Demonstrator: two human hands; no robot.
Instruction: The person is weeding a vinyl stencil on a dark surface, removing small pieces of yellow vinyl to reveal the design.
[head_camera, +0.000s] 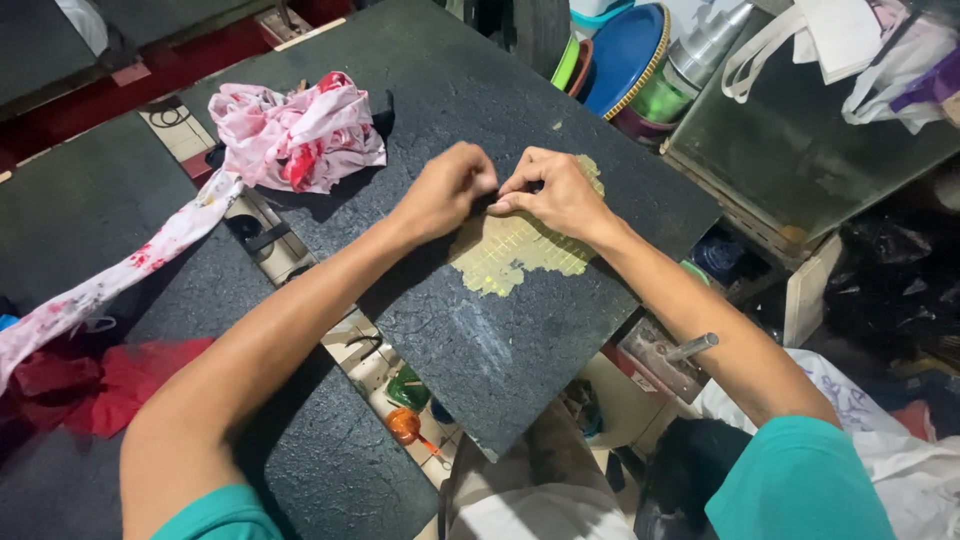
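A dark grey speckled board (500, 340) lies tilted in front of me, with a worn yellowish patch (510, 255) marked by a faint grid near its middle. My left hand (445, 190) and my right hand (550, 190) meet at the far edge of that patch, fingers pinched together over something small and dark. What sits between the fingertips is too small to make out. Both forearms reach in from the bottom of the view.
A crumpled pink and white floral cloth (290, 135) lies on the board's far left, its tail trailing over a second dark board (90, 220). Red fabric (110, 385) sits at left. Stacked coloured plates (620, 55), a metal flask (705, 45) and a glass case (800, 140) stand at back right.
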